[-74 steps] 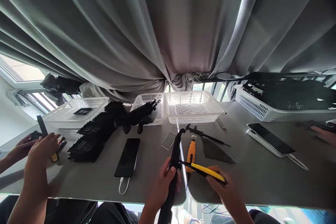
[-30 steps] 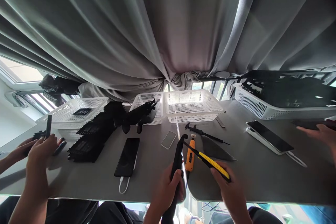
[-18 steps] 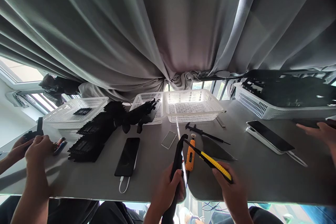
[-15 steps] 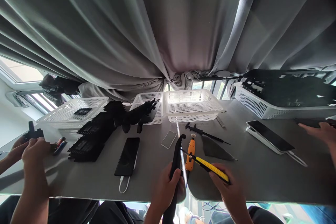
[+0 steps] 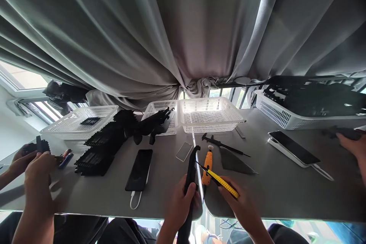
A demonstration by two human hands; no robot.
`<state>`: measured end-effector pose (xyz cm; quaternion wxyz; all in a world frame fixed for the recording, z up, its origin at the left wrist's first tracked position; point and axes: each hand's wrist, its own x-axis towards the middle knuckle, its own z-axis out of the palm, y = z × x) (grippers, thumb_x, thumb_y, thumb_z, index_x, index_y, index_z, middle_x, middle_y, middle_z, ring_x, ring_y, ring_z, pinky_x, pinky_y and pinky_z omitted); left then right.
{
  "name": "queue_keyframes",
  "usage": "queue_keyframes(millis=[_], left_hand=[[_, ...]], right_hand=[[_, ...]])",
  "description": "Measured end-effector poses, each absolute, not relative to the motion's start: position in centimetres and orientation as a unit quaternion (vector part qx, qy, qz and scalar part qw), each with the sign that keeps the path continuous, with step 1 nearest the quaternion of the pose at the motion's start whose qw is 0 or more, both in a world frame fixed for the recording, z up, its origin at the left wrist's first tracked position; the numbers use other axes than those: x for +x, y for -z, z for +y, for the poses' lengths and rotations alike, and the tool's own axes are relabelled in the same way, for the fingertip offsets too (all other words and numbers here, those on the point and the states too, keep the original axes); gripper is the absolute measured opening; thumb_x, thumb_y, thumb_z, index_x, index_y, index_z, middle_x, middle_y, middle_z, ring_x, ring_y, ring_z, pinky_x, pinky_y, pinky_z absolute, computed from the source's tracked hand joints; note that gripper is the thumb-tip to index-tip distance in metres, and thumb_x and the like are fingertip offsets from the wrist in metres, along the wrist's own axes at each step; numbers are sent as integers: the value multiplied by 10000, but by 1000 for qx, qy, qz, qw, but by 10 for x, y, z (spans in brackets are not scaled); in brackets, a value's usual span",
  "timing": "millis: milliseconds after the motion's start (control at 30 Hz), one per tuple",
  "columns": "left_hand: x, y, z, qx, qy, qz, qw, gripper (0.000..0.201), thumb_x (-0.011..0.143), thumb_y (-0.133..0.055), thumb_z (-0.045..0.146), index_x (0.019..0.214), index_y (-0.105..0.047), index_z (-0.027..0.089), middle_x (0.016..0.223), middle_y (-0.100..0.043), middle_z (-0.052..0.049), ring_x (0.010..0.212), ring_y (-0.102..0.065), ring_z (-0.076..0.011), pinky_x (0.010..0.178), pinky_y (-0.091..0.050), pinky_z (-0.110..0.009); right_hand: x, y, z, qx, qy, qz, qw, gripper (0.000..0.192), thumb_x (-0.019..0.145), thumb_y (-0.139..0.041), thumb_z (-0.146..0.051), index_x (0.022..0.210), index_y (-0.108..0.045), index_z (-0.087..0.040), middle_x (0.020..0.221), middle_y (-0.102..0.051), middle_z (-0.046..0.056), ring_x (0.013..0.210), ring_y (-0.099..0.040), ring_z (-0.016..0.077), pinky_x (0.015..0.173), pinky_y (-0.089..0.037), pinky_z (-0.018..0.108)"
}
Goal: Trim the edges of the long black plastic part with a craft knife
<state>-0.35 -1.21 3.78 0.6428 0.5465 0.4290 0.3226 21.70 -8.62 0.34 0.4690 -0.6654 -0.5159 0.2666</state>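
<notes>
- Grey curtains hang bunched over a long grey table that carries white baskets along its far edge.
- At the far left, a co-worker's two hands are closed round a small dark part; just beside them lie small red and blue items, too small to tell.
- Behind these stands a white mesh basket, and a heap of black plastic parts spreads across the table in front of it.
- A black phone lies flat with a white cable at its near end; a small clear screen piece lies just beyond it.
- The person's left hand is wrapped tight around a long black curved part, held upright at the near table edge.
- The right hand grips a yellow utility knife, its tip touching the black part near the top.
- An orange tool lies just behind the knife, near a black screwdriver and a dark triangular sheet.
- Two more white baskets stand behind these.
- To the right lies a phone on a white base, a basket full of black frames, and another co-worker's hand at the edge.
</notes>
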Motion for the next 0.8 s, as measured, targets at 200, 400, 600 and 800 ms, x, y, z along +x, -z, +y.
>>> queue_keyframes(millis=[200, 400, 600, 800], left_hand=[[-4, -35, -11, 541, -328, 434, 642, 536, 920, -669, 729, 952, -609, 197, 718, -647, 0, 536, -585, -138, 532, -457, -259], [-2, -39, -12, 522, -333, 429, 658, 579, 885, -698, 769, 924, -589, 202, 681, -629, 13, 515, -573, -125, 523, -458, -251], [-2, -44, -13, 516, -341, 427, 660, 596, 869, -713, 784, 898, -587, 203, 675, -621, 15, 527, -574, -126, 534, -464, -259], [-2, -45, -13, 523, -341, 426, 655, 621, 874, -688, 811, 927, -600, 198, 680, -634, 8, 522, -560, -123, 530, -450, -259]], right_hand=[[216, -1, -86, -668, -257, -510, 477, 456, 952, -675, -610, 1105, -848, -217, 1063, -848, 122, 940, -810, 303, 717, -650, 308], [215, -3, -87, -663, -261, -510, 482, 449, 934, -690, -611, 1062, -859, -215, 987, -849, 121, 894, -806, 304, 691, -651, 308], [216, -2, -90, -679, -243, -479, 500, 406, 900, -716, -578, 1025, -860, -219, 985, -851, 105, 882, -800, 294, 743, -648, 320], [216, -5, -87, -672, -281, -496, 473, 378, 879, -720, -557, 1001, -863, -229, 952, -845, 88, 850, -789, 291, 706, -630, 320]])
